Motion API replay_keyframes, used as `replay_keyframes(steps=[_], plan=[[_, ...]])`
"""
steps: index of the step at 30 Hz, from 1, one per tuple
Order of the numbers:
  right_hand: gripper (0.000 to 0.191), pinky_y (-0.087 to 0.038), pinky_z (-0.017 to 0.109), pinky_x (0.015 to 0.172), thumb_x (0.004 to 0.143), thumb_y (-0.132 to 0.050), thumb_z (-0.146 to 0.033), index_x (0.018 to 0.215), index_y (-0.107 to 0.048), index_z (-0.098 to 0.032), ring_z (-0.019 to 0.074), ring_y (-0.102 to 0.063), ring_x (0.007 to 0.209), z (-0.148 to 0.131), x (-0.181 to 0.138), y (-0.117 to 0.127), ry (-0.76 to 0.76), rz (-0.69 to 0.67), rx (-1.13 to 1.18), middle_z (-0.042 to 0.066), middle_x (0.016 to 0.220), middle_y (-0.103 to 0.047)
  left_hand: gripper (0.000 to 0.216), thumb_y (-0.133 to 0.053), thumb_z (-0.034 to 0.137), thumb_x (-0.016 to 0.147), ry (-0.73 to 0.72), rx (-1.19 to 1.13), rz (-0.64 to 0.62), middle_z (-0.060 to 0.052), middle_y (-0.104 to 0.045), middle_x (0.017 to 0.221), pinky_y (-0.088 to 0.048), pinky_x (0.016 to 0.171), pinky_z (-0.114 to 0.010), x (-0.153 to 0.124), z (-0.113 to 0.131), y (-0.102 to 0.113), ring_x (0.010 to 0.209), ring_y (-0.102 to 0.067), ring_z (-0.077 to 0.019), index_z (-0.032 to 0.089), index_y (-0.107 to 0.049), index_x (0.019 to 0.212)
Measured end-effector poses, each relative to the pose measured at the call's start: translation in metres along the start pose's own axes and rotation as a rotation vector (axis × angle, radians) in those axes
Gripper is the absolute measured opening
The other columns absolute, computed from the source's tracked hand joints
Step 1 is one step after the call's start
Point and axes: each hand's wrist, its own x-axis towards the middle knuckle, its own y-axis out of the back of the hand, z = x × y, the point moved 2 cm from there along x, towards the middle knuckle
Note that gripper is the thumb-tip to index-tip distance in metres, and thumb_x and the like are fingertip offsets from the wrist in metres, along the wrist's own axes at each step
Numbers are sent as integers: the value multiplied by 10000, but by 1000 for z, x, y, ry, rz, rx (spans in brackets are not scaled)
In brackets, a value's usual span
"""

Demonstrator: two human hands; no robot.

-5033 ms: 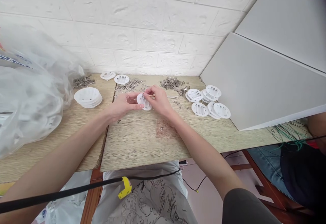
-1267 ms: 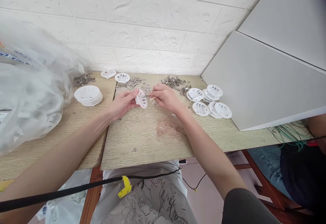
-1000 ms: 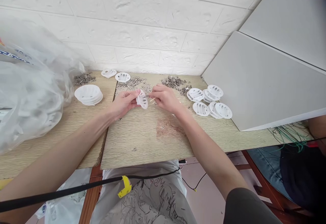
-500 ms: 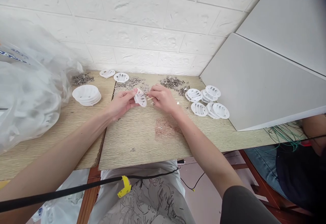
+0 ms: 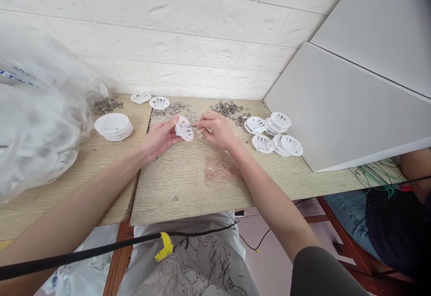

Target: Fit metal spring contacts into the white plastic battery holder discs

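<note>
My left hand (image 5: 164, 136) pinches a white round plastic disc (image 5: 185, 130) by its left edge, tilted up above the table. Ridged slots and small metal pieces show on its face. At the disc's right side, my right hand (image 5: 215, 128) is closed around a thin pale stick (image 5: 201, 130). The stick's working tip is too small to make out. Behind the hands lie loose heaps of small metal clips, one on the left (image 5: 173, 109) and a darker one on the right (image 5: 226, 107). Slotted white discs with metal pieces (image 5: 263, 143) lie overlapping to the right.
On the left are a stack of white discs (image 5: 113, 125) and a large clear plastic bag (image 5: 37, 139). A grey-white panel (image 5: 363, 116) leans at the right. Green wires (image 5: 379, 177) lie by a person's arm (image 5: 415, 170). A black cable (image 5: 111, 245) crosses in front of me.
The disc in my left hand has turned slightly, showing more of its face. Both hands stay nearly in place, with the stick still in my right fingers.
</note>
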Motion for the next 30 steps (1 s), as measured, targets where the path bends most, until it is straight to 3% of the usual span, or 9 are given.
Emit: replay_keyframes(steps=[14, 30], plan=[[270, -352, 327, 704, 870, -468, -98, 785, -712, -175, 192, -458, 748, -3, 2, 4, 16, -10, 2, 60, 741, -580, 331, -633, 485, 893, 4, 17, -35, -128, -750, 1059, -556, 961, -412, 1, -2, -1, 1118, -665, -283, 168, -717, 938], [300, -331, 331, 687, 824, -450, -21, 790, -705, -176, 199, -465, 768, -3, 1, 2, 36, -57, -27, 62, 755, -593, 344, -635, 493, 887, -25, 62, -20, -125, -747, 1065, -539, 991, -435, 0, -1, 1, 1109, -664, -278, 168, -723, 960]])
